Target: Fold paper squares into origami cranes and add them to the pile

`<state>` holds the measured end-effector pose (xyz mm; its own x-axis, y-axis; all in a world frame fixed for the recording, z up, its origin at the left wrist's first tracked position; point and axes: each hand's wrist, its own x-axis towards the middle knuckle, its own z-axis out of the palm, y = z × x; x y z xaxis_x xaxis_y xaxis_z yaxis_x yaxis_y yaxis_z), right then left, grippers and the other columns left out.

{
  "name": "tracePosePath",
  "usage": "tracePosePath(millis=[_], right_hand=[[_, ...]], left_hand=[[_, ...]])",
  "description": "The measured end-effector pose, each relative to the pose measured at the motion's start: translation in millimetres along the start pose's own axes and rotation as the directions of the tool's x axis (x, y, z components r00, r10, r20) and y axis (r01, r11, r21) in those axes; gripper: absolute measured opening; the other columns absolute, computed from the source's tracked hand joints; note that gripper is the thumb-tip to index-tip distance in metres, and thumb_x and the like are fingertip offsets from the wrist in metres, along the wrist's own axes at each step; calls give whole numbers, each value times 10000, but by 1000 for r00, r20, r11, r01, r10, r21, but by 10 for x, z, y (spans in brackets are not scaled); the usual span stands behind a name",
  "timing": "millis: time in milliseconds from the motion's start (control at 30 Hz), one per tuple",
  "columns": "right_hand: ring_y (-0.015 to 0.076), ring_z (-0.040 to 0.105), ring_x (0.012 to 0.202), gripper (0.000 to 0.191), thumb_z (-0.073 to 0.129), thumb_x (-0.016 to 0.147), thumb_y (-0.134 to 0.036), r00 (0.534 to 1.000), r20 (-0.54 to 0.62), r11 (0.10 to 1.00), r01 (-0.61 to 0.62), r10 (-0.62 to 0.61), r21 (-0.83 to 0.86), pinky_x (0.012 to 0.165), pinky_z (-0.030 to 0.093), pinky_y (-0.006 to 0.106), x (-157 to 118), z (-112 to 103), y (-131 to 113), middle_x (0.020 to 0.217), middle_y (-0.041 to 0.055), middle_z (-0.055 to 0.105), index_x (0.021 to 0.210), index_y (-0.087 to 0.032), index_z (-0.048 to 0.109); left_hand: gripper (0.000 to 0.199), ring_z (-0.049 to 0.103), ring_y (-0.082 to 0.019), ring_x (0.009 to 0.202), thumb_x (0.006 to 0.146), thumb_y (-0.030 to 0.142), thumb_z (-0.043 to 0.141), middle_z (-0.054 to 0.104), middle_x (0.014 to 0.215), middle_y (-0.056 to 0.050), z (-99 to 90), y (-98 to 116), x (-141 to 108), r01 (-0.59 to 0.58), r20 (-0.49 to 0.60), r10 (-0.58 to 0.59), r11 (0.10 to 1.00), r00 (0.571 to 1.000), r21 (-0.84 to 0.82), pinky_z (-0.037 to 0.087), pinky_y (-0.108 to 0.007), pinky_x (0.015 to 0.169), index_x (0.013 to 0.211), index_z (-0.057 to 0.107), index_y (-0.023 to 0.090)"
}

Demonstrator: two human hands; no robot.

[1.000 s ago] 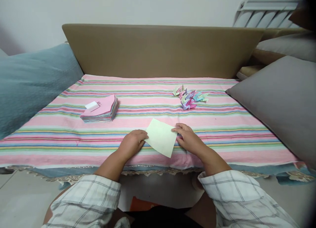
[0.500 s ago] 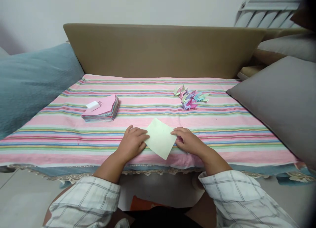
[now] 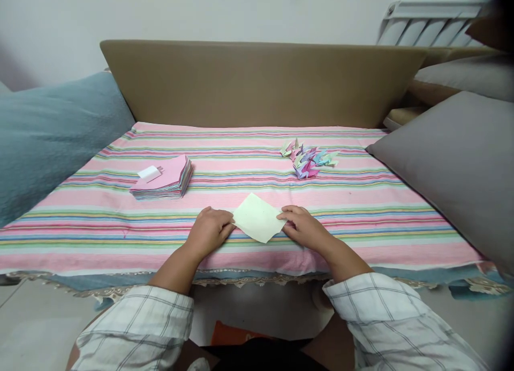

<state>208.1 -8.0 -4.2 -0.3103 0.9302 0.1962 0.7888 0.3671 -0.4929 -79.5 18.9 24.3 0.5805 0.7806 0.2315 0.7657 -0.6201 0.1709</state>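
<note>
A pale green square of paper (image 3: 258,218) is turned cornerwise between my hands, over the striped cloth (image 3: 241,264). My left hand (image 3: 210,231) pinches its left corner between thumb and fingers. At the opposite corner, my right hand (image 3: 305,227) grips the paper the same way. The sheet bends a little, and its near corner looks raised toward me. Beyond my right hand lies a cluster of folded paper cranes (image 3: 308,161) in several colours. Past my left hand sits a stack of coloured paper (image 3: 164,184), pink on top.
A white plug adapter (image 3: 149,173) rests on the paper stack. A blue cushion (image 3: 60,141) borders the cloth on the left, and a grey pillow (image 3: 450,162) on the right. Behind stands a brown backrest (image 3: 261,84). An orange item (image 3: 233,334) is below the front edge.
The paper's near corner has lifted, so the sheet looks shorter front to back. My left hand has shifted slightly left and now pinches the corner; my right hand has barely moved.
</note>
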Motion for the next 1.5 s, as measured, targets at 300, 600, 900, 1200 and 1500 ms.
tracePosePath(millis=[300, 600, 900, 1200, 1500], right_hand=[[224, 537, 1047, 206, 550, 827, -258, 997, -48, 998, 53, -54, -24, 923, 428, 382, 55, 26, 124, 1133, 86, 598, 964, -228, 700], [221, 522, 1068, 254, 472, 869, -364, 999, -25, 999, -46, 46, -5, 931, 389, 363, 88, -7, 77, 1117, 87, 605, 835, -204, 666], [212, 520, 973, 241, 484, 841, -324, 983, -80, 984, -171, 166, -55, 859, 385, 324, 157, 24, -53, 946, 67, 609, 641, -197, 530], [193, 520, 839, 242, 543, 797, -318, 979, -115, 982, -177, 169, -70, 801, 387, 313, 181, 39, -51, 780, 34, 563, 598, -209, 459], [202, 518, 874, 219, 553, 799, -316, 977, -126, 979, -184, 173, -83, 813, 385, 320, 172, 48, -58, 807, 44, 571, 626, -206, 478]], left_hand=[[209, 602, -213, 889, 830, 360, 511, 689, 861, -43, -65, -40, -6, 35, 6, -36, 998, 999, 43, 340, -410, 899, 727, 615, 210], [309, 615, -227, 921, 858, 409, 472, 691, 951, -64, -55, -44, 13, 48, 1, -48, 998, 999, 45, 391, -378, 821, 709, 644, 199], [308, 604, -240, 938, 851, 368, 472, 671, 1020, -82, 0, 25, 42, 133, -48, -129, 986, 991, 100, 439, -381, 842, 656, 624, 184], [268, 443, -301, 1201, 824, 219, 521, 540, 1301, -70, 99, 137, 37, 66, -176, -38, 985, 984, 161, 275, -549, 1027, 1077, 607, 237], [576, 295, -302, 1336, 847, 494, 480, 409, 1416, -95, 366, 528, -45, -152, 0, 154, 974, 988, 171, 193, -521, 1103, 1336, 426, 194]])
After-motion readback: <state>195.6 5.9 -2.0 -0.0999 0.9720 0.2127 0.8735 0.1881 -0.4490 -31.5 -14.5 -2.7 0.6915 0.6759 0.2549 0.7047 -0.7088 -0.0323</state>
